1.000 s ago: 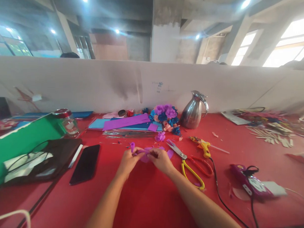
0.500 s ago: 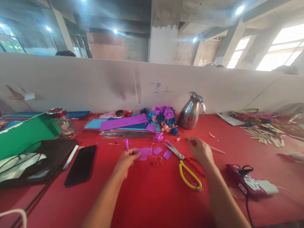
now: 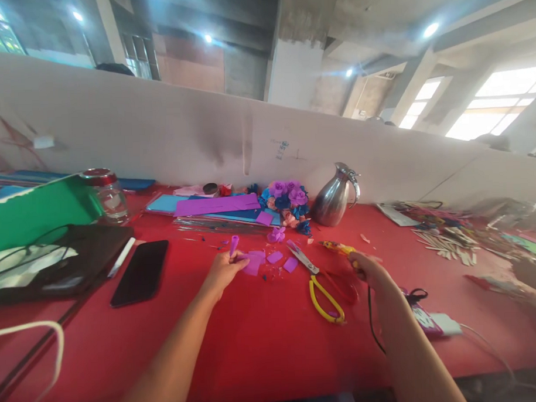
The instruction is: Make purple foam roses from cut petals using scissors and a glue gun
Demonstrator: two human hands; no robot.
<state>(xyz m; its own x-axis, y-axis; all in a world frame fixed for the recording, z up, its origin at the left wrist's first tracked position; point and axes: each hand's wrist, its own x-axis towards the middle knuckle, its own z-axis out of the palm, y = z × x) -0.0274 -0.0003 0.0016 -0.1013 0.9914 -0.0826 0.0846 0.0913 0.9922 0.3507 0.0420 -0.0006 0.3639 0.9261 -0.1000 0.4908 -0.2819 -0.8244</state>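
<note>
My left hand [image 3: 223, 268] is closed on a small purple rolled foam piece [image 3: 233, 244] that stands up from its fingers. Loose purple foam petals [image 3: 274, 258] lie on the red table just to its right. My right hand [image 3: 367, 269] is wrapped round the handle of the yellow glue gun [image 3: 337, 248], whose black cord [image 3: 372, 323] runs back toward me. Yellow-handled scissors [image 3: 320, 286] lie between the two hands.
A steel jug [image 3: 333, 197] and a bunch of purple and blue foam flowers [image 3: 289, 204] stand at the back by the white partition. Purple and blue foam sheets [image 3: 215, 206], a glass jar [image 3: 107, 194], a black phone [image 3: 141, 279] and a dark bag [image 3: 59, 264] lie to the left. Sticks and scraps [image 3: 449, 241] lie right.
My right hand left the purple piece, swung right past the scissors and took hold of the glue gun. My left hand stayed put, still holding the rolled piece.
</note>
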